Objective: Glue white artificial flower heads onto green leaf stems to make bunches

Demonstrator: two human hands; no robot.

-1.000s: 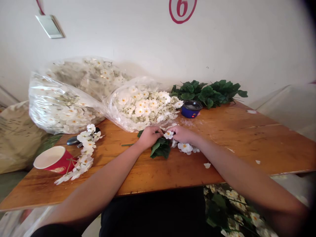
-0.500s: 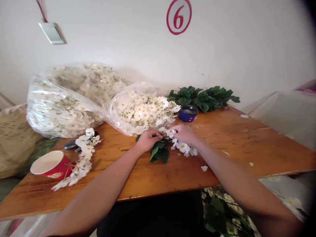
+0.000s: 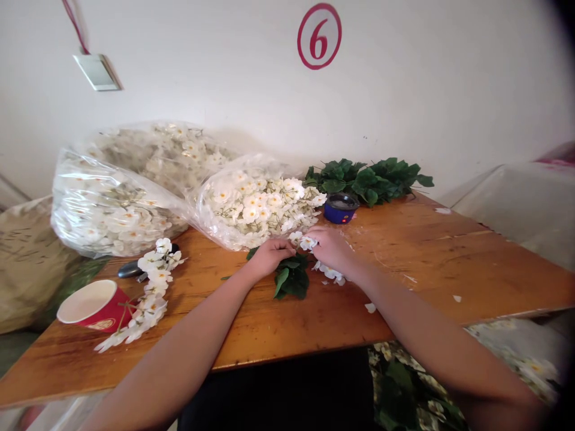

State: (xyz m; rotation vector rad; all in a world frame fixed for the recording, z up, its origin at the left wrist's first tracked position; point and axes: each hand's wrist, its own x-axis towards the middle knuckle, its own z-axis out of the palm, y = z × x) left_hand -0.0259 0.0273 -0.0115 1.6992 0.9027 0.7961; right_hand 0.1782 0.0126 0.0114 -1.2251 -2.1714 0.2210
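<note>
My left hand (image 3: 271,257) is closed on a sprig of green artificial leaves (image 3: 291,280), which hangs below its fingers over the table. Just right of it, my right hand (image 3: 332,246) pinches a spray of white artificial flowers (image 3: 308,243). Some of its blossoms show left of the fingers, others under the palm. The stems between the two hands are too small to make out. Behind my right hand stands a small blue pot (image 3: 340,209) with a dark rim and a red light.
Clear plastic bags (image 3: 112,203) of white flowers lie at the back left of the wooden table (image 3: 431,263). Green leaf bunches (image 3: 372,179) lie behind the pot. At the left, a flower spray (image 3: 155,287) leans by a red paper cup (image 3: 96,305). Loose petals (image 3: 457,298) lie about.
My right hand has turned slightly and moved a little left, covering more of the flower spray. My left hand keeps its hold on the leaves. The whole view has shifted slightly.
</note>
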